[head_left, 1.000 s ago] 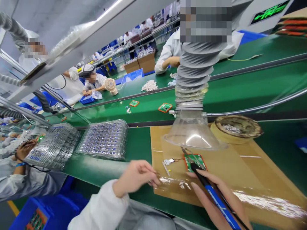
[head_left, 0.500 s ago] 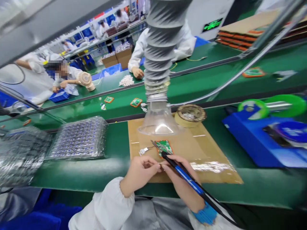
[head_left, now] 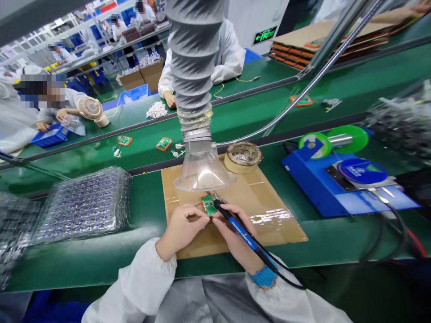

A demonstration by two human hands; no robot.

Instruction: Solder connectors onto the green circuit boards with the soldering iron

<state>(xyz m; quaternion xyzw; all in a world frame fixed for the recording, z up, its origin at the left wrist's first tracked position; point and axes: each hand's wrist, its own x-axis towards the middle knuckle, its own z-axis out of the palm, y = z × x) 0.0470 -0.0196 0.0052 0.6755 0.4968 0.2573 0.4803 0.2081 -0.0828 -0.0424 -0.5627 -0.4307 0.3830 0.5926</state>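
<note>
A soldering iron (head_left: 240, 231) with a blue and black handle lies in my right hand (head_left: 235, 231), its tip end over a small green circuit board (head_left: 208, 204). The board has an orange edge and rests on a brown cardboard sheet (head_left: 269, 202). My left hand (head_left: 183, 228) is closed in a pinch at the board's near left edge, fingertips close to those of my right hand. What it pinches is too small or hidden to make out. A thin wire shows between the board and my left hand.
A fume hood (head_left: 205, 170) hangs above the board. Behind it stands a round tub (head_left: 243, 157) with metal scraps. Stacked clear trays (head_left: 84, 204) are at left, a blue solder-reel stand (head_left: 313, 179) at right. Other boards (head_left: 164, 143) lie beyond, near a co-worker's hand (head_left: 170, 99).
The view has shifted right. The board appears turned and nearer my left fingers. The white connector beside it no longer shows. My right hand keeps the soldering iron.
</note>
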